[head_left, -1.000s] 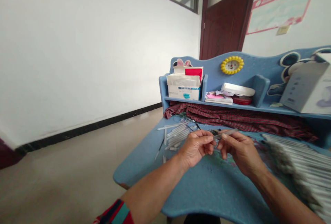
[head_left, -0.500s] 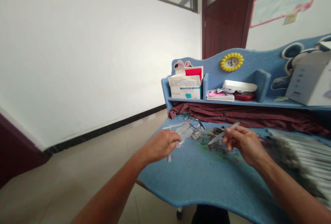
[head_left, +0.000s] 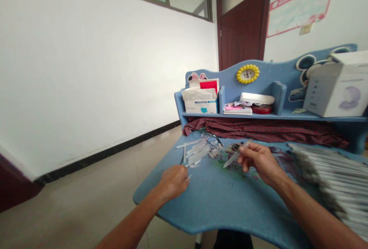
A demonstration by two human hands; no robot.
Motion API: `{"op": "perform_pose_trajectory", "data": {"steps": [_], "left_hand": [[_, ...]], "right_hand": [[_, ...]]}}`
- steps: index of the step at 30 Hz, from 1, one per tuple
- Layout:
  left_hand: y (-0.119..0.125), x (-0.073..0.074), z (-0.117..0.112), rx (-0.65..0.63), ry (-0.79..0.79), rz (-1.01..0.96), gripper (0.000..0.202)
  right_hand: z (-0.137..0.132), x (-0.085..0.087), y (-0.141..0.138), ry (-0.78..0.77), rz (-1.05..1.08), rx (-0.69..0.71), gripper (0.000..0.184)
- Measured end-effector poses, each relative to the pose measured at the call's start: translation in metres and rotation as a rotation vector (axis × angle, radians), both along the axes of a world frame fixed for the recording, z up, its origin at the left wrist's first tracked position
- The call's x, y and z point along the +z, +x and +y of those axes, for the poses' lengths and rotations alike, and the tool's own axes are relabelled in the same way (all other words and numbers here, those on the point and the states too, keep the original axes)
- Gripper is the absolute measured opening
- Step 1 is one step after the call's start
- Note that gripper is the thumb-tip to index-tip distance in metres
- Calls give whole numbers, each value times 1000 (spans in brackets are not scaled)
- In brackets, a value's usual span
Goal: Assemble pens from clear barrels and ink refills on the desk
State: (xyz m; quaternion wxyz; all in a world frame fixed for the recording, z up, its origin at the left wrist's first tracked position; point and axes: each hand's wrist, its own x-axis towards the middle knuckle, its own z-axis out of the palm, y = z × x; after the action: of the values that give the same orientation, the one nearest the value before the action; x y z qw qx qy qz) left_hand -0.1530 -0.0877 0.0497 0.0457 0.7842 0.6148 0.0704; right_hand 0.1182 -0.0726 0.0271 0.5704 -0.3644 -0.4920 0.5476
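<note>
Your left hand [head_left: 174,181] has drawn back toward you from the translucent slender plastic tubes [head_left: 199,152], curled with its contents hidden, while your right hand [head_left: 258,161] pinches a clear pointed plastic tube [head_left: 231,160] above the blue painted tabletop [head_left: 218,203], apparently a hold-and-reach step calling for steadiness.

On the blue desk [head_left: 212,203], white tubes [head_left: 199,153] are heaped left, grey rods [head_left: 342,182] are laid right — and a checked cloth [head_left: 247,131] is bunched at the back. Boxes [head_left: 323,94], papers [head_left: 238,111] and a red case [head_left: 262,109] are held up by the shelf [head_left: 281,117].
</note>
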Motion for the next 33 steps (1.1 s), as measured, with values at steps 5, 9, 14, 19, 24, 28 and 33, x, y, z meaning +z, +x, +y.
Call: {"op": "perform_pose_trajectory", "data": {"steps": [5, 9, 14, 19, 24, 28, 33], "left_hand": [[13, 1, -2, -228, -15, -188, 15], [41, 2, -2, -383, 4, -303, 15], [70, 3, 4, -478, 37, -316, 15], [80, 3, 9, -513, 65, -303, 13], [87, 1, 12, -517, 39, -348, 14], [92, -3, 16, -498, -19, -512, 15], [99, -11, 22, -496, -75, -678, 13]], "right_hand": [[-2, 5, -3, 29, 23, 29, 25], [-6, 13, -6, 58, 43, 36, 23], [-4, 17, -5, 77, 47, -20, 23], [1, 14, -2, 91, 0, -65, 22], [0, 17, 0, 166, -129, -85, 21], [-3, 18, -2, 224, -273, -73, 18], [-4, 19, -2, 279, -374, -61, 15]]}}
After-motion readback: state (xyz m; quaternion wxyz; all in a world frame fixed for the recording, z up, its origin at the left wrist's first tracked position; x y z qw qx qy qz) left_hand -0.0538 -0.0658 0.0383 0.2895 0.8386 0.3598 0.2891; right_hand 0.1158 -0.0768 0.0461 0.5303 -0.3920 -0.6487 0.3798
